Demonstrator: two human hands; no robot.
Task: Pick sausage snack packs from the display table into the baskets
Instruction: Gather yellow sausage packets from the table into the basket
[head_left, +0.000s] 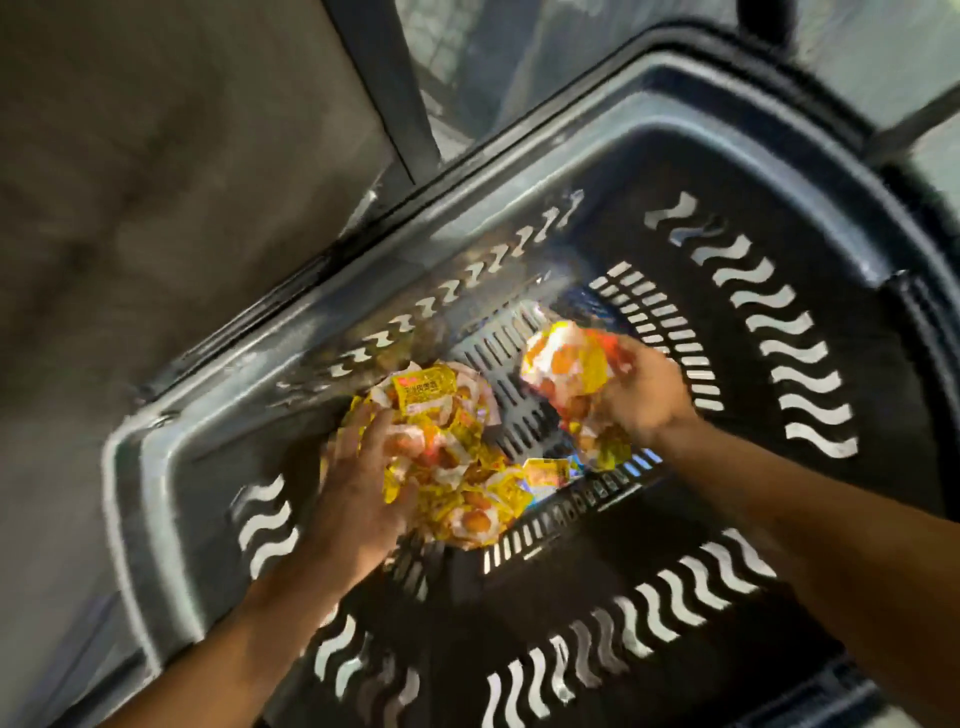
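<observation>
Head view, looking down into a dark plastic shopping basket (171, 467) with wavy slots in its walls and straight slots in its floor. The left hand (358, 499) reaches in from the near left, its fingers spread and fairly straight, lying on a heap of yellow-and-orange sausage snack packs (457, 467) piled on the basket floor at its left side; the picture is blurred, so whether any pack is pinched under the palm cannot be told. The right hand (641, 395) enters from the near right, its fingers curled round a bunch of snack packs (566, 364), which it holds above the basket floor just right of the heap, apart from it. A few loose packs (545, 470) lie on the floor between the two hands. Beyond the basket's far-left rim lies a grey-brown floor (156, 182); a dark frame bar (379, 88) crosses the far background, with a pale, blurred surface behind it.
</observation>
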